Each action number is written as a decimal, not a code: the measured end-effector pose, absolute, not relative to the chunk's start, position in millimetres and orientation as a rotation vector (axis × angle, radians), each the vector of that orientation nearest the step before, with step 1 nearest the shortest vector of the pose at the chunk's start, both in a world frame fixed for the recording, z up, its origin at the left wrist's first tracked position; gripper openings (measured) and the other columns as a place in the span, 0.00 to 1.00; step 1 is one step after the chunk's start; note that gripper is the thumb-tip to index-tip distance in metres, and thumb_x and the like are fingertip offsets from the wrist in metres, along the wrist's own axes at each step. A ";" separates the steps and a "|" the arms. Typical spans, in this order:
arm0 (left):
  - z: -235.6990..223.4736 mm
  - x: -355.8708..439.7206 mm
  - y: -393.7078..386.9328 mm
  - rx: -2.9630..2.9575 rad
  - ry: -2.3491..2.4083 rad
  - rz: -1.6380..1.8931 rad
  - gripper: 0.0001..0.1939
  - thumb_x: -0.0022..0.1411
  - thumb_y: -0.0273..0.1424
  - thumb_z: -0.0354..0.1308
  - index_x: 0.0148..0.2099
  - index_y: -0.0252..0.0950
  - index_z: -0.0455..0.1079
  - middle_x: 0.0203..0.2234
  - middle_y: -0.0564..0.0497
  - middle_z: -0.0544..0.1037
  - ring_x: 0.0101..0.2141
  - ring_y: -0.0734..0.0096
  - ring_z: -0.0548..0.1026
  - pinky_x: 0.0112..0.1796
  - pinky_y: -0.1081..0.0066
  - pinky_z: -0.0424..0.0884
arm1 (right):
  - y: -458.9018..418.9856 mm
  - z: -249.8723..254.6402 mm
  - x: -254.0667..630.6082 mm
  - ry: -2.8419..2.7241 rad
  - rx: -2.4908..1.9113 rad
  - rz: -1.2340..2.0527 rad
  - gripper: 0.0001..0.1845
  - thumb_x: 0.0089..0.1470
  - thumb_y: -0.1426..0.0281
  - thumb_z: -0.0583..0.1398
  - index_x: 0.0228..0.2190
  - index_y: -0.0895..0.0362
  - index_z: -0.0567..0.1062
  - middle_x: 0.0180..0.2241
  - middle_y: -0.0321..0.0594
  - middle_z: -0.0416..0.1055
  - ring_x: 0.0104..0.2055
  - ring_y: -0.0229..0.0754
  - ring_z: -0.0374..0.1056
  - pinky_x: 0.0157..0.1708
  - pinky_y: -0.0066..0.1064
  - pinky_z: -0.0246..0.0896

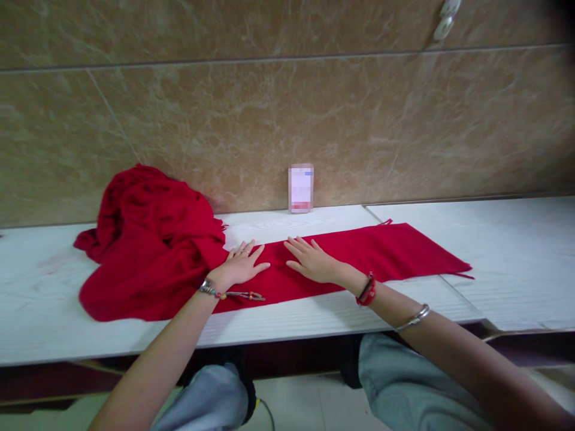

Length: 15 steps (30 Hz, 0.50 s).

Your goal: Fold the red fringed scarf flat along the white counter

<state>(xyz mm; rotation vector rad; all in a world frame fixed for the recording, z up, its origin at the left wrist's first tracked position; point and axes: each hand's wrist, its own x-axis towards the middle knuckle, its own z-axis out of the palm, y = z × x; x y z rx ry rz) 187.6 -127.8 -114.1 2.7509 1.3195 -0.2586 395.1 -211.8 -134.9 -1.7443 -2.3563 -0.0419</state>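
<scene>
A long red cloth (386, 254) lies across the white table, its right part flat and narrow, with a thin strip sticking out at the right end. On the left the same red fabric bunches into a tall crumpled heap (148, 233); where the two parts join is partly behind my wrist. My left hand (240, 263) rests palm down on the cloth beside the heap, fingers spread. To its right my right hand (312, 258) presses flat on the smooth part, fingers stretched out. Neither hand grips the fabric.
A phone-like white panel (300, 189), blurred out, leans on the brown marbled wall (251, 120) behind the table. The white tabletop (516, 257) has a seam right of centre. A white fitting (446, 21) is high on the wall. My knees are below the table's front edge.
</scene>
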 end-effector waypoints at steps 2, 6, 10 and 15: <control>-107.1 184.0 -128.7 2.760 1.290 -0.289 0.34 0.60 0.51 0.37 0.63 0.42 0.42 0.62 0.45 0.38 0.60 0.54 0.39 0.54 0.54 0.45 | -210.3 -137.2 385.3 -2.395 -1.731 -0.020 0.30 0.59 0.56 0.39 0.58 0.58 0.52 0.60 0.46 0.46 0.62 0.52 0.40 0.55 0.53 0.41; -90.7 158.6 -119.4 2.906 1.171 -0.266 0.28 0.61 0.46 0.41 0.62 0.44 0.48 0.61 0.48 0.47 0.59 0.60 0.47 0.55 0.60 0.46 | -210.2 -143.0 390.3 -2.415 -1.747 -0.013 0.30 0.59 0.57 0.39 0.58 0.58 0.53 0.60 0.46 0.46 0.61 0.52 0.41 0.55 0.53 0.40; -76.5 124.7 -108.6 3.037 1.153 -0.158 0.23 0.63 0.40 0.42 0.57 0.38 0.58 0.55 0.47 0.63 0.54 0.66 0.60 0.53 0.67 0.50 | -208.3 -148.4 410.3 -2.403 -1.762 -0.058 0.30 0.59 0.57 0.39 0.58 0.57 0.52 0.60 0.47 0.46 0.61 0.51 0.41 0.54 0.53 0.42; -63.0 106.9 -112.1 3.133 1.142 -0.087 0.20 0.61 0.34 0.45 0.55 0.40 0.62 0.48 0.49 0.69 0.48 0.67 0.66 0.49 0.70 0.57 | -206.1 -158.8 443.7 -2.435 -1.773 -0.113 0.28 0.59 0.58 0.38 0.58 0.55 0.51 0.60 0.45 0.45 0.61 0.50 0.41 0.52 0.54 0.45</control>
